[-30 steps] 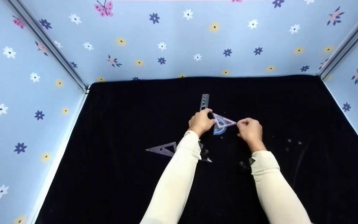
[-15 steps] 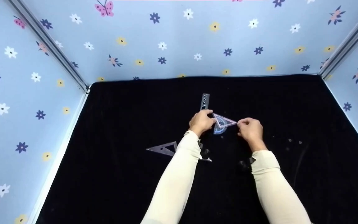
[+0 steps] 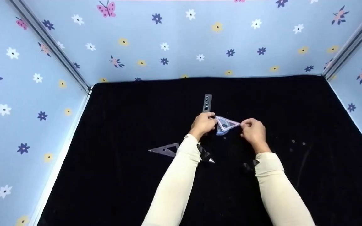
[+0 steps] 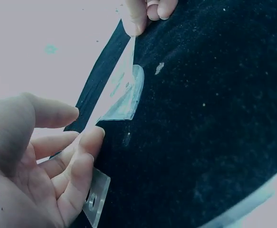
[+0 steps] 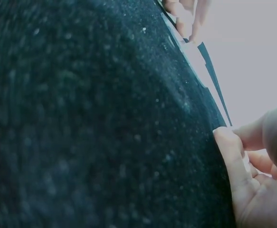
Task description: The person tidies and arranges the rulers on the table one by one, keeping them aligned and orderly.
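Note:
A clear set square (image 3: pixel 226 124) with pinkish edges is stretched between both hands, overlapping a blue-tinted protractor (image 3: pixel 221 131) on the black cloth. My right hand (image 3: pixel 254 131) pinches its right corner between thumb and forefinger. At the opposite corner, my left hand (image 3: pixel 203 123) has the tip between thumb and curled fingers; the exact contact is partly hidden. A clear ruler (image 3: pixel 207 102) with triangular cutouts runs beneath the left hand. In the left wrist view, a clear end with a round hole (image 4: pixel 100 190) shows under the fingers, seemingly the ruler's. Nearer, a larger set square (image 3: pixel 163 150) lies partly under the left forearm.
Black cloth (image 3: pixel 121 125) covers the tabletop. Blue floral panels (image 3: pixel 181 40) stand at the back and both sides, with metal posts at the corners. Small pale specks (image 3: pixel 303 143) lie right of the right hand.
My left hand has shifted slightly toward the body, and the set square's left corner has come down with it, uncovering more of the ruler. The right hand stays nearly still, pinching the other corner.

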`<action>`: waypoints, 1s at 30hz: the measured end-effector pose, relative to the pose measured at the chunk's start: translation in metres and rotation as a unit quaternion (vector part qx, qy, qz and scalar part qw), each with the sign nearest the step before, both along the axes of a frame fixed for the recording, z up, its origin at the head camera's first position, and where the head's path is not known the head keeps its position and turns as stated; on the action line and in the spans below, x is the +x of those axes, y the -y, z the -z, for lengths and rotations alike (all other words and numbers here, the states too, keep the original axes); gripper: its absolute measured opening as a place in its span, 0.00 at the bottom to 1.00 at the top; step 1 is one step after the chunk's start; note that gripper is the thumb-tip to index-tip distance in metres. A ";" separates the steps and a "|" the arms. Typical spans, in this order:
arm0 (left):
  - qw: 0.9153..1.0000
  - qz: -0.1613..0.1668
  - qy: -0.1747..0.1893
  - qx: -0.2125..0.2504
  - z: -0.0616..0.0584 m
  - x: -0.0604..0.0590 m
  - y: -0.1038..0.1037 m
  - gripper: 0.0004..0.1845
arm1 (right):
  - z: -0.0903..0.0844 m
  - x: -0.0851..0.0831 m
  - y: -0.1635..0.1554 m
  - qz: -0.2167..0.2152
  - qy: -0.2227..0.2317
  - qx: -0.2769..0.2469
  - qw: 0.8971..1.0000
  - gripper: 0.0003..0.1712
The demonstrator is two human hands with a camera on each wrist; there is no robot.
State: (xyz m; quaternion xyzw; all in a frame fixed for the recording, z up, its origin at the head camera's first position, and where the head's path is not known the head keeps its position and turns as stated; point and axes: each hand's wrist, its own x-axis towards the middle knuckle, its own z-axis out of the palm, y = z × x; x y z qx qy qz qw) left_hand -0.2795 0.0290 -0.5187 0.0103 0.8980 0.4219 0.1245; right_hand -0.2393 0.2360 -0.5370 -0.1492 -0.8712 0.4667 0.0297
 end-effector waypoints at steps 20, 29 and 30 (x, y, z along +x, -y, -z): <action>0.984 -0.003 0.029 0.175 0.002 0.005 0.004 0.24 | 0.002 0.003 -0.009 0.020 -0.012 -0.193 0.981 0.07; 0.973 -0.015 0.026 0.230 0.005 0.007 0.008 0.24 | 0.007 0.006 -0.005 0.026 -0.042 -0.217 0.975 0.07; 0.971 -0.014 0.027 0.239 0.005 0.007 0.007 0.24 | 0.008 0.007 -0.006 0.030 -0.046 -0.220 0.974 0.06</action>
